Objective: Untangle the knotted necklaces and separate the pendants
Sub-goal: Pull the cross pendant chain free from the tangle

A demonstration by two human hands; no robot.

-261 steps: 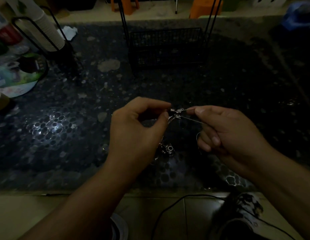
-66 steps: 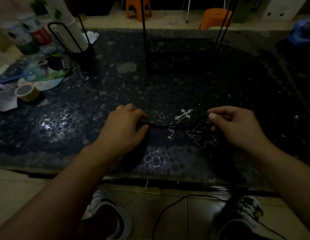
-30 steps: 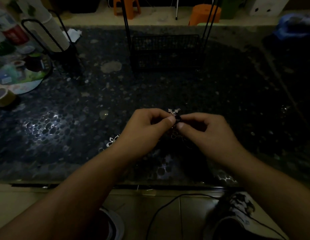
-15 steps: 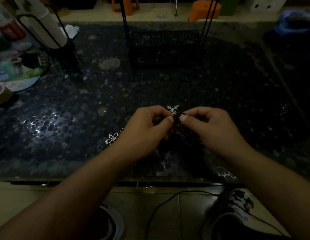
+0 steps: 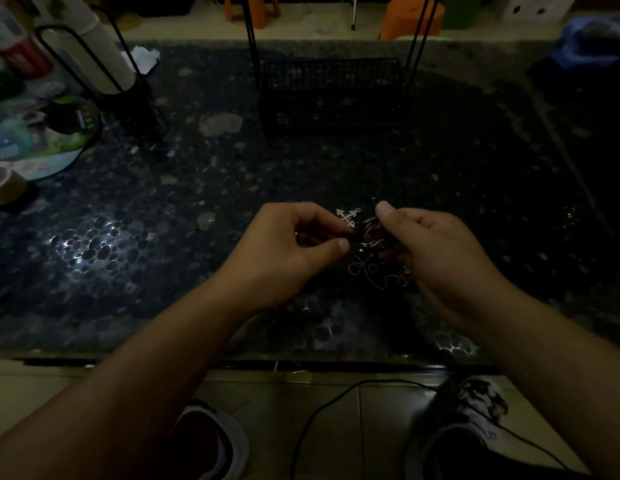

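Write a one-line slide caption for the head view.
Both hands, left hand and right hand, pick at tangled silver chains beside a cross pendant on a dark pebbled table.

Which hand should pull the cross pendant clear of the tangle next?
Left, probably. The left hand has its fingertips right beside the cross pendant, while the right hand sits over the loose silver chain and can anchor it. What each hand actually pinches is too dark to tell.

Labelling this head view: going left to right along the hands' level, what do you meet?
Left hand → cross pendant → right hand.
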